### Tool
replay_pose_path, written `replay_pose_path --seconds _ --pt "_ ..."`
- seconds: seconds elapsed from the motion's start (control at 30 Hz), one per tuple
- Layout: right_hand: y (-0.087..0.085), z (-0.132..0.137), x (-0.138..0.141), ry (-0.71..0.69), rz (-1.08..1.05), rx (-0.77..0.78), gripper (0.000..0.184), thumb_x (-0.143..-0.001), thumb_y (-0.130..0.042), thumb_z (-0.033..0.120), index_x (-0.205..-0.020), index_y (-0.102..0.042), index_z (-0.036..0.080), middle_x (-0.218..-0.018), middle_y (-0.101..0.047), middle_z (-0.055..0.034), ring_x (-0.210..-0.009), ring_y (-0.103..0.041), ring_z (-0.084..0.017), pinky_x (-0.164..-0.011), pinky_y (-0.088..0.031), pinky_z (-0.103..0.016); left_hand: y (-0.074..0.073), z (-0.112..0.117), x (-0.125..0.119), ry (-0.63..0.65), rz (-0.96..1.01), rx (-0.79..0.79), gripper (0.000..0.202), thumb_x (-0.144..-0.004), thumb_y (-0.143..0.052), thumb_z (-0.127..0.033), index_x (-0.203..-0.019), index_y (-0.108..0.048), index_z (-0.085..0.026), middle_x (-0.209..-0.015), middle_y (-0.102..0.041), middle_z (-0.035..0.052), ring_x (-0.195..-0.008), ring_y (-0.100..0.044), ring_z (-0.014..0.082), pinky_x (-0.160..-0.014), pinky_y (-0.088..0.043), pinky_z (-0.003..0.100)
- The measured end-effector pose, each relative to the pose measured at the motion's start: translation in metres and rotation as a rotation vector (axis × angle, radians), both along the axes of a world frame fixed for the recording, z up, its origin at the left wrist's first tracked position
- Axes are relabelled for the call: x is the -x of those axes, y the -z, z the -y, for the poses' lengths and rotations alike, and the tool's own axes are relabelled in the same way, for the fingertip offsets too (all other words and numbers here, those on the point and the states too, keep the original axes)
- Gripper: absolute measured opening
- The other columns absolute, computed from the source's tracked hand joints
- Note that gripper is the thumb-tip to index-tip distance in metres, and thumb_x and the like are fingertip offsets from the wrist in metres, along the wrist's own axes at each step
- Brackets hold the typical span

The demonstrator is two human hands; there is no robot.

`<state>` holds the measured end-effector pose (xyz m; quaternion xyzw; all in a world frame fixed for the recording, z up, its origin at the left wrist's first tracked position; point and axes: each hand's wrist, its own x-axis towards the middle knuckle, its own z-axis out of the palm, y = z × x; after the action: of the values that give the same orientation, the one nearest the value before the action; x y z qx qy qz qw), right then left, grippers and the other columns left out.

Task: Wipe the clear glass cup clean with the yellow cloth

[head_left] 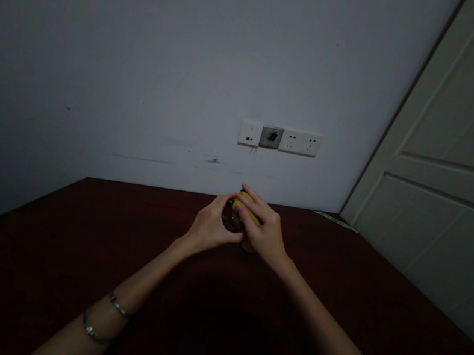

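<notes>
Both my arms reach forward over a dark red-brown table (69,246). My left hand (208,229) curls round a small dark round object (232,221), perhaps a jar or its lid. My right hand (265,229) closes over the top of a yellow thing (243,199) that sits against the dark object. The two hands meet at the middle of the table, and their fingers hide most of what they hold. Two thin bracelets (106,317) circle my left forearm.
A pale wall rises behind the table with a row of white sockets and a grey switch plate (279,138). A closed white panelled door (457,179) stands at the right. A thin strip lies at the table's back right corner (333,219).
</notes>
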<state>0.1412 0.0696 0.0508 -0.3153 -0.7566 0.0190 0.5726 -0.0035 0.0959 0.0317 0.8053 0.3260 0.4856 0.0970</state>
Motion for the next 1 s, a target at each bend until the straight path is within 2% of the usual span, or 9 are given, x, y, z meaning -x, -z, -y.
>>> replay_pose_path --seconds 0.1,0.2,0.33,0.47,0.53,0.63,0.77,0.9,1.0 --pt "0.002 0.002 0.001 -0.016 0.11 -0.09 0.034 -0.084 -0.052 0.022 -0.118 -0.058 0.026 -0.135 -0.048 -0.0037 -0.125 -0.044 -0.022 -0.105 -0.037 -0.046 0.0 -0.002 0.001 -0.003 -0.01 0.041 0.064 -0.059 -0.071 -0.025 -0.118 -0.047 -0.018 -0.114 -0.056 0.0092 -0.1 -0.056 0.0241 -0.085 -0.046 0.037" --pt "0.002 0.003 -0.003 -0.089 0.219 -0.134 0.037 -0.083 -0.054 0.022 -0.119 -0.056 0.029 -0.136 -0.046 -0.0009 -0.13 -0.037 -0.022 -0.107 -0.033 -0.048 0.0 -0.004 0.001 0.027 0.021 0.053 0.067 -0.058 -0.072 -0.024 -0.12 -0.046 -0.018 -0.117 -0.055 0.0099 -0.103 -0.055 0.0244 -0.087 -0.046 0.038" --pt "0.0 -0.004 -0.012 -0.17 0.017 0.026 0.031 -0.085 -0.052 0.026 -0.115 -0.059 0.031 -0.132 -0.051 -0.0014 -0.12 -0.05 -0.021 -0.103 -0.038 -0.045 0.001 -0.001 0.0 0.103 0.082 0.062 0.072 -0.056 -0.076 -0.028 -0.12 -0.045 -0.016 -0.117 -0.055 0.0112 -0.105 -0.054 0.0245 -0.091 -0.044 0.04" --pt "0.001 -0.013 -0.016 -0.256 -0.226 0.205 0.025 -0.084 -0.054 0.033 -0.105 -0.066 0.029 -0.123 -0.059 -0.0028 -0.115 -0.054 -0.021 -0.101 -0.04 -0.043 0.001 0.003 -0.003 0.171 0.136 0.16 0.074 -0.053 -0.079 -0.036 -0.116 -0.046 -0.015 -0.11 -0.059 0.0105 -0.099 -0.057 0.0233 -0.086 -0.047 0.038" --pt "0.0 -0.011 -0.015 -0.251 -0.233 0.18 0.025 -0.084 -0.055 0.033 -0.106 -0.066 0.029 -0.124 -0.058 -0.0025 -0.117 -0.053 -0.02 -0.102 -0.039 -0.043 0.001 0.002 -0.005 0.2 0.212 0.239 0.073 -0.053 -0.079 -0.035 -0.115 -0.046 -0.015 -0.108 -0.06 0.0105 -0.096 -0.059 0.0226 -0.082 -0.049 0.036" --pt "-0.003 -0.001 -0.012 -0.237 -0.112 0.084 0.026 -0.084 -0.054 0.028 -0.109 -0.063 0.031 -0.13 -0.053 -0.0007 -0.118 -0.051 -0.02 -0.103 -0.038 -0.043 -0.001 0.001 -0.007 0.24 0.32 0.345 0.068 -0.055 -0.078 -0.032 -0.112 -0.047 -0.013 -0.104 -0.061 0.0107 -0.091 -0.061 0.0215 -0.079 -0.05 0.035" --pt "-0.008 0.009 -0.011 -0.261 0.018 0.037 0.027 -0.083 -0.055 0.025 -0.107 -0.064 0.033 -0.132 -0.052 0.001 -0.119 -0.05 -0.02 -0.104 -0.036 -0.044 -0.004 0.002 -0.006 0.314 0.388 0.393 0.065 -0.056 -0.077 -0.027 -0.111 -0.047 -0.012 -0.103 -0.061 0.011 -0.09 -0.061 0.0207 -0.08 -0.049 0.035" --pt "-0.005 0.001 -0.01 -0.261 -0.169 0.092 0.024 -0.084 -0.054 0.028 -0.105 -0.065 0.032 -0.128 -0.055 0.0 -0.118 -0.052 -0.019 -0.102 -0.038 -0.043 -0.006 0.006 -0.006 0.384 0.425 0.412 0.069 -0.052 -0.08 -0.027 -0.11 -0.046 -0.013 -0.101 -0.061 0.0101 -0.089 -0.061 0.02 -0.08 -0.049 0.034" --pt "-0.001 -0.008 -0.01 -0.242 -0.319 0.155 0.024 -0.085 -0.053 0.033 -0.102 -0.067 0.027 -0.122 -0.06 -0.0029 -0.115 -0.054 -0.02 -0.103 -0.038 -0.042 -0.006 0.008 -0.007 0.386 0.403 0.401 0.071 -0.05 -0.082 -0.028 -0.11 -0.047 -0.013 -0.1 -0.062 0.0099 -0.089 -0.061 0.0204 -0.08 -0.05 0.034"
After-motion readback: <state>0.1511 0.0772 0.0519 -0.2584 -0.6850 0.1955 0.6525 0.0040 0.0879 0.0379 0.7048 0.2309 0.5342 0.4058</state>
